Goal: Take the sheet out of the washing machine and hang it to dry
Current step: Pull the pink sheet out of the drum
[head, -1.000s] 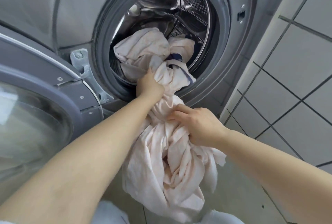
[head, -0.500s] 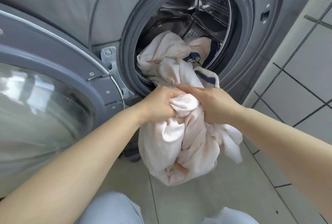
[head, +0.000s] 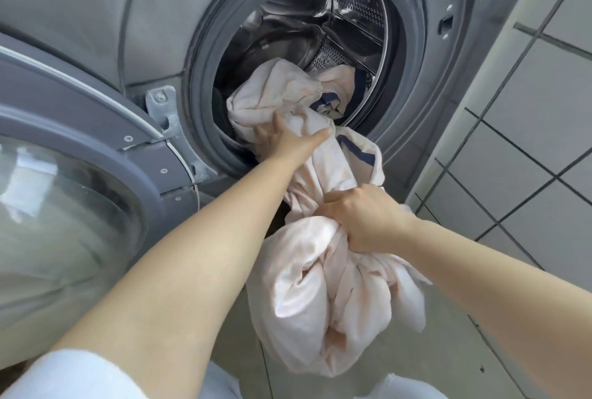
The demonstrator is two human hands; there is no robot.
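Observation:
A pale pink sheet (head: pixel 320 302) with dark blue trim trails from the drum (head: pixel 336 20) of a grey washing machine (head: pixel 153 30) and hangs in a thick bundle below the opening. My left hand (head: pixel 285 139) reaches into the mouth of the drum and grips the part of the sheet still lying inside. My right hand (head: pixel 362 219) is lower and in front of the machine, fist closed round the twisted middle of the sheet. The rest of the bundle dangles under that fist, above the floor.
The round glass door (head: pixel 80 174) stands swung open on the left, close to my left forearm. A white tiled wall (head: pixel 528 148) runs along the right of the machine. Grey floor tiles (head: pixel 448 360) lie below, and my light trousers show at the bottom edge.
My left hand let go beside the right one and moved up into the drum mouth to grip the sheet there. My right hand dropped lower with the bundle, and more sheet hangs outside.

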